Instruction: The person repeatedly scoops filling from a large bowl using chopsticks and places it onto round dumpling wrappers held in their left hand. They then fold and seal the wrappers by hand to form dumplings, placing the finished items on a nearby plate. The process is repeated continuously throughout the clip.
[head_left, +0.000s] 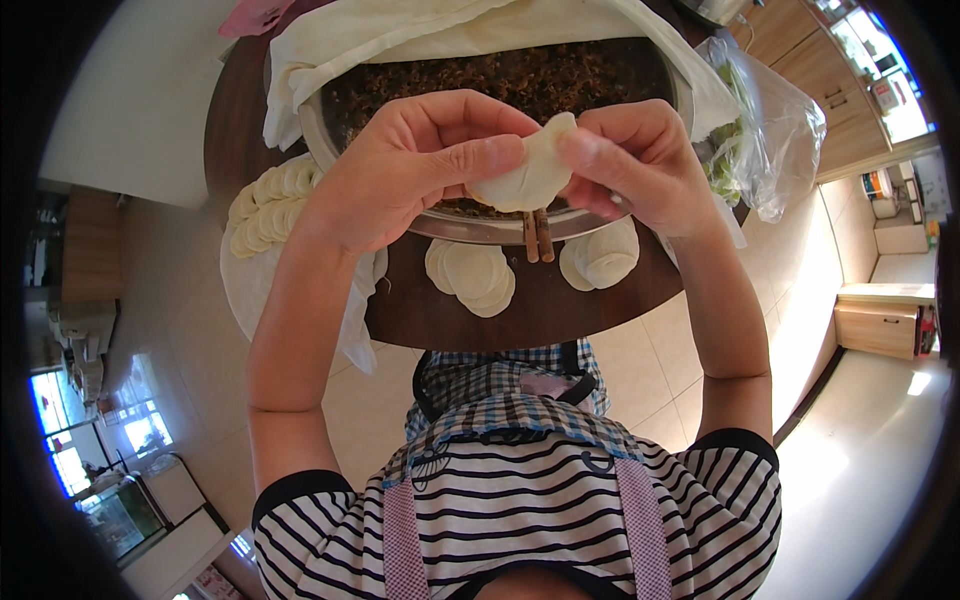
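A folded dumpling (529, 176) is held up above a large metal basin (480, 232) of dark chopped filling (600, 71). My left hand (424, 161) pinches its left edge between thumb and fingers. On its other side, my right hand (634, 161) grips the upper right edge with thumb and fingers. Below the dumpling, the ends of two wooden chopsticks (538, 240) stick out over the basin's rim. Two piles of round dough wrappers lie on the table before me, a left pile (471, 276) and a right pile (601, 255).
Rows of overlapping pale dough pieces (274, 202) rest on a white cloth at the left. Another pale cloth (465, 30) covers the basin's far part. A clear plastic bag with greens (772, 127) stands at the right. The dark table's curved edge (480, 346) runs near my body.
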